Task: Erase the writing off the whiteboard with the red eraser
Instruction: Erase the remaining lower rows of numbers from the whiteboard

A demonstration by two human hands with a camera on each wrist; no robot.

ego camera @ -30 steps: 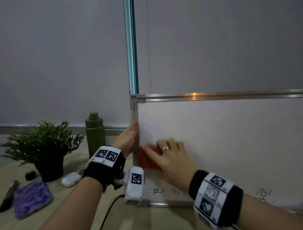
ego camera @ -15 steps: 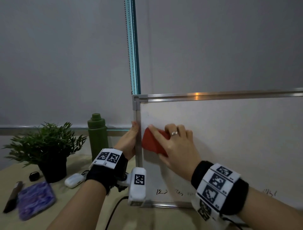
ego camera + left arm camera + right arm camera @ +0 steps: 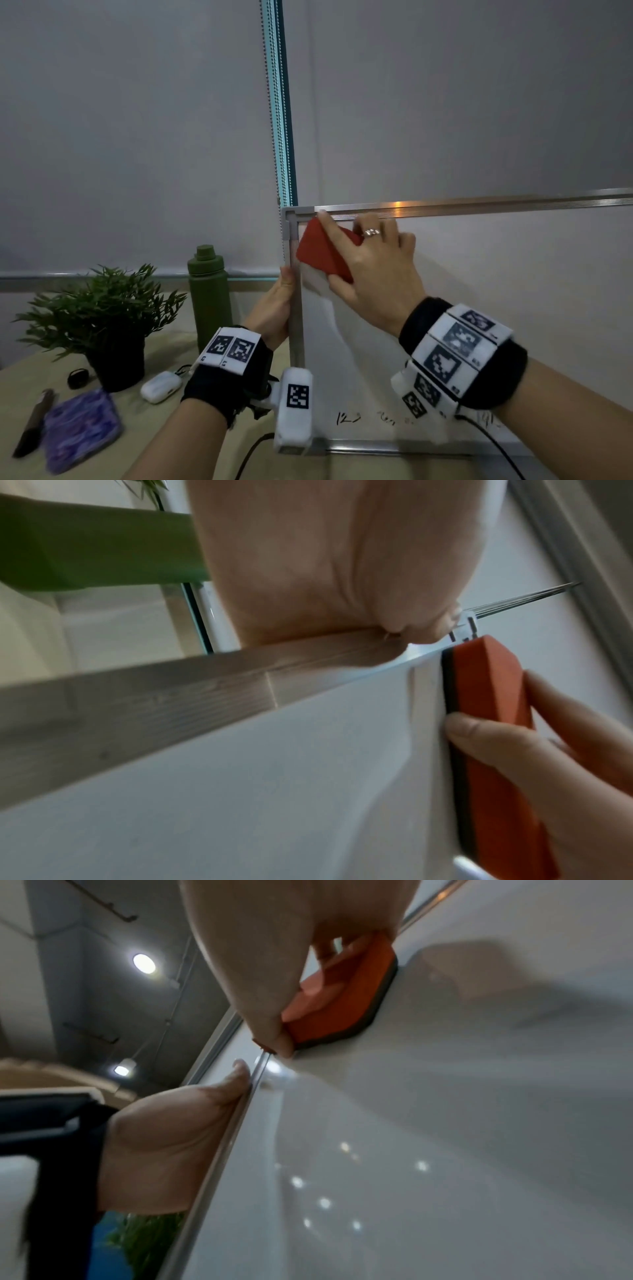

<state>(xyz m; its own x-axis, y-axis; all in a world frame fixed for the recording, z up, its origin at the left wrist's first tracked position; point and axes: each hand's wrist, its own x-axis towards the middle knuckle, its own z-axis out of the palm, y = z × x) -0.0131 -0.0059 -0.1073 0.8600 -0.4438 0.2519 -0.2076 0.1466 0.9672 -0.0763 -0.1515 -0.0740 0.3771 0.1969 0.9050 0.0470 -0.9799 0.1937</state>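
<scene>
A whiteboard [image 3: 496,291] with a metal frame stands upright on the table. My right hand [image 3: 368,260] grips the red eraser [image 3: 317,251] and presses it flat on the board at its top left corner. The eraser [image 3: 486,696] has a dark felt layer against the white surface [image 3: 240,777]; in the right wrist view the eraser [image 3: 342,1001] sits under my fingers. My left hand [image 3: 274,308] grips the board's left frame edge [image 3: 295,325] about halfway up. Small black writing [image 3: 349,417] remains along the bottom of the board.
A green bottle [image 3: 208,294] stands just left of the board. Further left are a potted plant [image 3: 102,322], a white earbud case [image 3: 161,386], a purple pouch [image 3: 80,428] and a dark pen [image 3: 32,423] on the beige table [image 3: 164,431]. A bead chain [image 3: 272,102] hangs above.
My right hand has slid the eraser upward along the board's left side, from mid height to the top left corner. The left hand still holds the frame.
</scene>
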